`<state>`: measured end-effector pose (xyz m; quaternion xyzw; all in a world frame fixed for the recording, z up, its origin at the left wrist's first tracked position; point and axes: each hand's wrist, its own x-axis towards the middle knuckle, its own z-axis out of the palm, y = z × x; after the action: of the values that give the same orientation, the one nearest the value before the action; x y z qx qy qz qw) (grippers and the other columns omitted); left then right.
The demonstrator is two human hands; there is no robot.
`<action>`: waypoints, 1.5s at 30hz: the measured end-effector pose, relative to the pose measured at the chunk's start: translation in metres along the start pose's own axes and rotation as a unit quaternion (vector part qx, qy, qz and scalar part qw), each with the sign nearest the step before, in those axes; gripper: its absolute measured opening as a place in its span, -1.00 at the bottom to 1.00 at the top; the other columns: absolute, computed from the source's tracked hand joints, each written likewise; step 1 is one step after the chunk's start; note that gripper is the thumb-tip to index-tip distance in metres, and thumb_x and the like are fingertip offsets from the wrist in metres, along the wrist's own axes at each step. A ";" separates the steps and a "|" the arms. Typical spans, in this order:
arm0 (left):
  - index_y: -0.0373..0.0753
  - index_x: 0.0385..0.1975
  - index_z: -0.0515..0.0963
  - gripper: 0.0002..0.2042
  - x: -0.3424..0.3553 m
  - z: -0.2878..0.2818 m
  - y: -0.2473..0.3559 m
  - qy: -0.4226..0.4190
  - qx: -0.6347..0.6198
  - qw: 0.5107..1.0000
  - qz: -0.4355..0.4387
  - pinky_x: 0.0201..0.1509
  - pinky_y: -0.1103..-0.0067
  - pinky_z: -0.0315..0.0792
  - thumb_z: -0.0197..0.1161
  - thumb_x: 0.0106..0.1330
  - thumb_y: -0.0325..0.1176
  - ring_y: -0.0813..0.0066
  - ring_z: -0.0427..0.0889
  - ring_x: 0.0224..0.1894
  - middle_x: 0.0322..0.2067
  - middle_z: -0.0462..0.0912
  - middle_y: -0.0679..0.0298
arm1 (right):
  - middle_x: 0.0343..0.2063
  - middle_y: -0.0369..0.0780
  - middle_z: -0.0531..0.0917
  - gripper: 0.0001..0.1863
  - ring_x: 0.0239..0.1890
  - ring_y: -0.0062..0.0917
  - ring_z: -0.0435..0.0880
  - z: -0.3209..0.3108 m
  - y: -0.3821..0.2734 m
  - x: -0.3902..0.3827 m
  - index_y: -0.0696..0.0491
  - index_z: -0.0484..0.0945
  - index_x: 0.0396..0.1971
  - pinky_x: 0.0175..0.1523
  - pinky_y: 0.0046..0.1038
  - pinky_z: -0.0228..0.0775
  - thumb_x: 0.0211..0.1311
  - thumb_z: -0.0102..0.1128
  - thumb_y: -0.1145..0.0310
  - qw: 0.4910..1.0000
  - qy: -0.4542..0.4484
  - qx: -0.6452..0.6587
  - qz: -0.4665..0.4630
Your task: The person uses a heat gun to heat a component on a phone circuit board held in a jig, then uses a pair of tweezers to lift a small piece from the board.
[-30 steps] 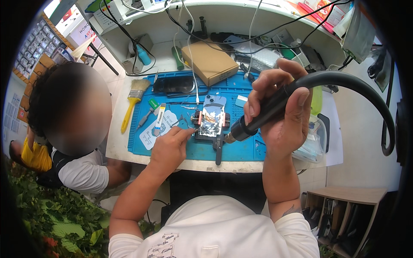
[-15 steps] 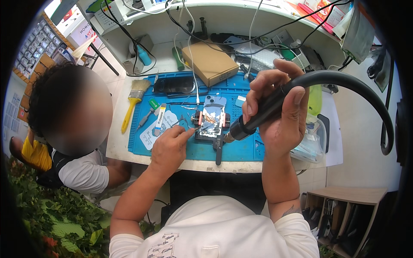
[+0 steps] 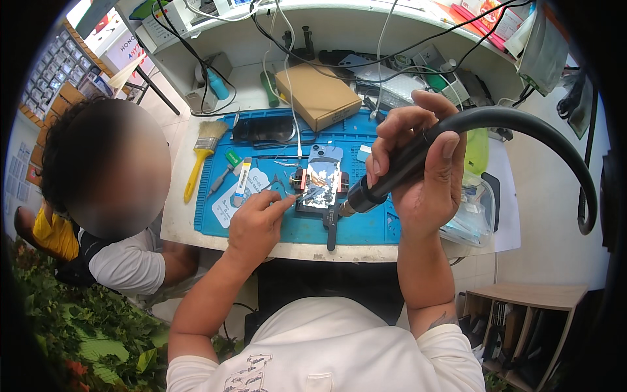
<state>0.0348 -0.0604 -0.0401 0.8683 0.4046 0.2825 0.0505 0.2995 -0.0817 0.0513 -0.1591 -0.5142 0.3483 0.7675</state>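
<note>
A phone back (image 3: 324, 161), pale blue at its camera end and silvery and torn-looking lower down, is held in a black clamp holder (image 3: 332, 230) on the blue mat. My right hand (image 3: 428, 186) is wrapped round the black handle of a hot air gun (image 3: 367, 195). Its metal nozzle points down-left, close to the lower right corner of the phone. Fingers pinched, my left hand (image 3: 255, 222) reaches to the phone's lower left edge. Whatever thin thing those fingers grip is too small to make out.
On the blue mat (image 3: 287, 232) lie a yellow-handled brush (image 3: 199, 170), a dark phone (image 3: 264, 129) and small tools. A cardboard box (image 3: 318, 95) stands behind; a plastic tub (image 3: 480, 219) is at the right. The thick black hose (image 3: 542, 121) arches rightward. Another person (image 3: 127, 264) sits at left.
Hardly anything differs. My left hand has shifted very slightly at the phone's edge, while the hot air gun stays in nearly the same place.
</note>
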 end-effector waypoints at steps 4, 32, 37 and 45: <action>-0.11 -0.07 0.84 -0.61 -0.004 0.001 -0.002 0.035 0.015 0.999 0.038 -0.17 0.41 0.58 0.46 0.10 -0.66 0.25 0.71 -0.25 -0.23 0.74 0.25 | -0.11 -0.09 0.62 -0.45 -0.40 -0.62 0.61 0.000 0.000 0.000 0.17 0.28 0.38 -0.35 -0.54 0.56 0.75 -0.09 0.02 1.000 -0.002 0.002 -0.001; -0.08 -0.18 0.85 -0.82 0.019 -0.022 -0.009 -0.058 -0.021 0.998 0.000 -0.33 0.42 0.58 0.44 0.28 -0.48 0.26 0.73 -0.43 -0.36 0.73 0.27 | -0.11 -0.09 0.63 -0.46 -0.41 -0.61 0.62 0.002 0.010 -0.002 0.15 0.28 0.40 -0.35 -0.53 0.58 0.75 -0.10 0.03 1.000 -0.002 0.006 0.012; -0.06 -0.17 0.85 -0.82 0.016 -0.026 -0.007 -0.081 -0.015 0.995 -0.048 -0.34 0.39 0.58 0.44 0.28 -0.47 0.26 0.73 -0.44 -0.37 0.72 0.28 | -0.10 -0.10 0.63 -0.46 -0.36 -0.61 0.62 0.003 0.014 -0.003 0.14 0.28 0.41 -0.30 -0.53 0.58 0.74 -0.08 0.02 1.000 0.000 -0.001 0.018; -0.04 -0.14 0.84 -0.79 0.023 -0.029 0.001 -0.083 0.032 0.996 -0.003 -0.33 0.37 0.58 0.45 0.28 -0.48 0.22 0.74 -0.41 -0.36 0.70 0.29 | -0.08 -0.09 0.63 -0.43 -0.29 -0.51 0.63 0.009 0.046 -0.003 0.11 0.26 0.41 -0.21 -0.37 0.61 0.72 -0.05 -0.02 0.999 0.003 -0.053 0.004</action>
<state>0.0322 -0.0484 -0.0051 0.8885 0.4106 0.1963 0.0575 0.2735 -0.0528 0.0254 -0.2024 -0.5292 0.3231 0.7580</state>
